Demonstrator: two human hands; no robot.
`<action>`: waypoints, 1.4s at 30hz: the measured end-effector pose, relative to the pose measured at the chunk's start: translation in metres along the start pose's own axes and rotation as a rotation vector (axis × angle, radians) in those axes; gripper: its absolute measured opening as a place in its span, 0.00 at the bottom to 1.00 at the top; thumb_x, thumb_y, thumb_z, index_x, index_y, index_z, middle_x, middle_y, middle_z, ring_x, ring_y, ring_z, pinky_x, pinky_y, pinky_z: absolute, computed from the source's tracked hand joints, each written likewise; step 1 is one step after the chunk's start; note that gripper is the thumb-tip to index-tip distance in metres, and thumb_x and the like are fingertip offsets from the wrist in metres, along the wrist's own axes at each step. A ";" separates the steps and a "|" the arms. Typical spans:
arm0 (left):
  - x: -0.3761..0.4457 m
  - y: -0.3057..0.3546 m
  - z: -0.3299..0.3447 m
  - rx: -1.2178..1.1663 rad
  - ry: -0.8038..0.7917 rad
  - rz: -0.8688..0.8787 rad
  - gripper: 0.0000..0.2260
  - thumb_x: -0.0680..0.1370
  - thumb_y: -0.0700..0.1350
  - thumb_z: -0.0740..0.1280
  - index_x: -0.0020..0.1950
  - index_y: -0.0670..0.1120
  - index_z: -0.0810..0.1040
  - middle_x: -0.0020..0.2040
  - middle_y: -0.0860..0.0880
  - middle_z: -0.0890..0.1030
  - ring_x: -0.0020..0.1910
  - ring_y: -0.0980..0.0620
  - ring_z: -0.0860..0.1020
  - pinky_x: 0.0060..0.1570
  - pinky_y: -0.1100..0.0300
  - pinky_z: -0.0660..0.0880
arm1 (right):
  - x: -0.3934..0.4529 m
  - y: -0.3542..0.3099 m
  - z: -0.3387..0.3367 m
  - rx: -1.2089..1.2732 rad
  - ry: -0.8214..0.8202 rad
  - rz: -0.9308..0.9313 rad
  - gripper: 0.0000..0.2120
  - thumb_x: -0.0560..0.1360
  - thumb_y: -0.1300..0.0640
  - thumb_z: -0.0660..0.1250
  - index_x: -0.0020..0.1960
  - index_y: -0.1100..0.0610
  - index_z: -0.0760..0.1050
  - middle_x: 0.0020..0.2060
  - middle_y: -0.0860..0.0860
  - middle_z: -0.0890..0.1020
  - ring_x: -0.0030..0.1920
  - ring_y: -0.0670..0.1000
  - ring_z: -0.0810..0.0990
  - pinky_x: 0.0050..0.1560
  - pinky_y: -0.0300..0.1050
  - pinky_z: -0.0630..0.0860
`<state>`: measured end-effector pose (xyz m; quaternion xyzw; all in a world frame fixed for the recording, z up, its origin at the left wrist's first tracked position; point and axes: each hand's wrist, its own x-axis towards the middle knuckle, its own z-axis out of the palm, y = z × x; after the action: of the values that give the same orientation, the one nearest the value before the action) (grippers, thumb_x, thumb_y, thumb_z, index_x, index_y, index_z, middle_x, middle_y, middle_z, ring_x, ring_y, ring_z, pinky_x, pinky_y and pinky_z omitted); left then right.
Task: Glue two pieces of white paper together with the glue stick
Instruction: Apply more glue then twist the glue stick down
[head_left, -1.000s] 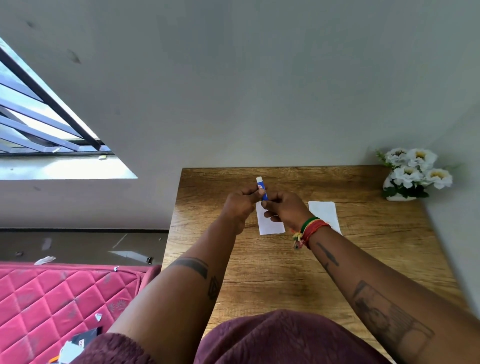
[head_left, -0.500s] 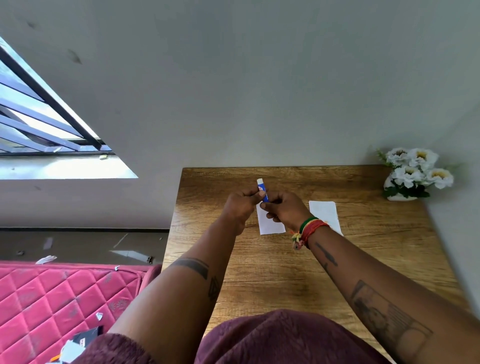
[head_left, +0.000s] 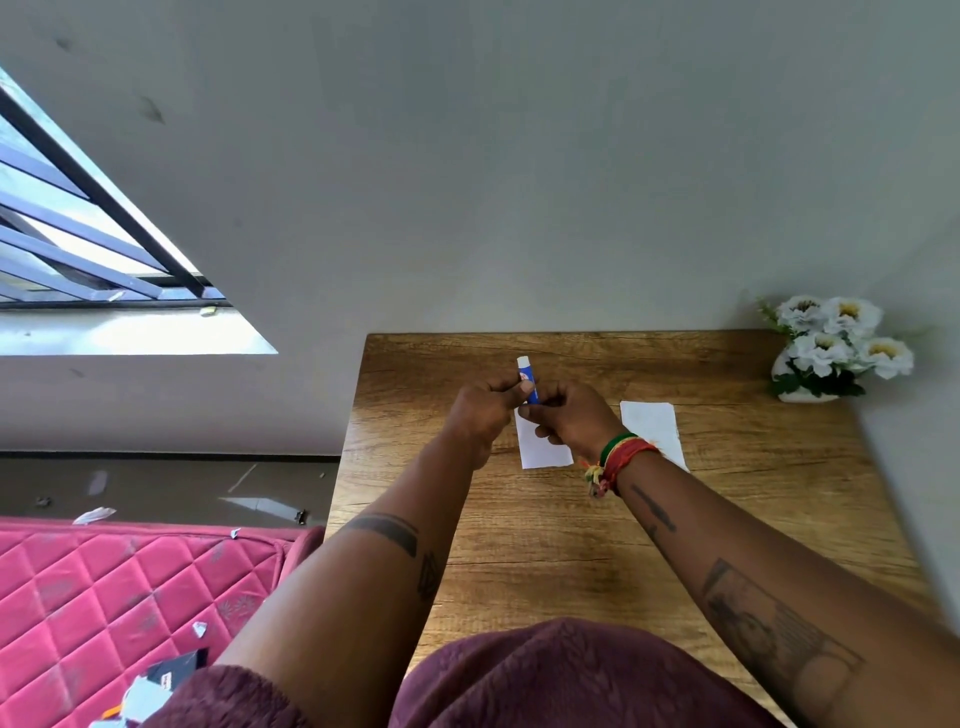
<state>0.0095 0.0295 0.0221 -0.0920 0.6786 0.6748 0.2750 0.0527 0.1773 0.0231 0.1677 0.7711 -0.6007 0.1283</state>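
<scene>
Both hands meet above the wooden surface (head_left: 571, 545), closed on the glue stick (head_left: 528, 378): left hand (head_left: 480, 413) pinches its blue body, right hand (head_left: 574, 418) grips its lower end. White cap points away. One paper (head_left: 543, 452) lies under the hands, another paper (head_left: 652, 428) just right.

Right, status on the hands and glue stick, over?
Left hand and right hand both grip blue glue stick. Two white paper pieces flat, apart. Nothing obstructing.
</scene>
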 end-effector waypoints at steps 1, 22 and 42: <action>0.000 0.000 0.000 -0.001 0.004 -0.002 0.05 0.79 0.44 0.72 0.52 0.49 0.88 0.50 0.52 0.88 0.57 0.52 0.83 0.53 0.57 0.76 | -0.001 0.000 0.000 0.010 -0.021 0.000 0.02 0.77 0.55 0.73 0.49 0.49 0.82 0.43 0.50 0.85 0.39 0.49 0.83 0.39 0.44 0.79; -0.006 -0.023 -0.040 -0.006 0.136 -0.040 0.12 0.81 0.46 0.71 0.63 0.47 0.84 0.58 0.49 0.86 0.59 0.51 0.80 0.48 0.57 0.73 | 0.014 0.013 0.023 -0.154 -0.038 0.021 0.12 0.75 0.59 0.74 0.58 0.54 0.77 0.44 0.55 0.86 0.43 0.54 0.85 0.46 0.51 0.80; -0.002 -0.060 -0.085 0.442 0.467 0.029 0.09 0.76 0.49 0.76 0.52 0.59 0.80 0.47 0.61 0.83 0.50 0.57 0.80 0.44 0.62 0.71 | 0.024 0.019 0.041 -0.231 0.045 0.001 0.05 0.77 0.58 0.72 0.53 0.55 0.81 0.44 0.56 0.84 0.45 0.56 0.84 0.49 0.51 0.81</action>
<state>0.0199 -0.0574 -0.0344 -0.1728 0.8547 0.4757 0.1156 0.0385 0.1440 -0.0139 0.1656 0.8378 -0.5038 0.1296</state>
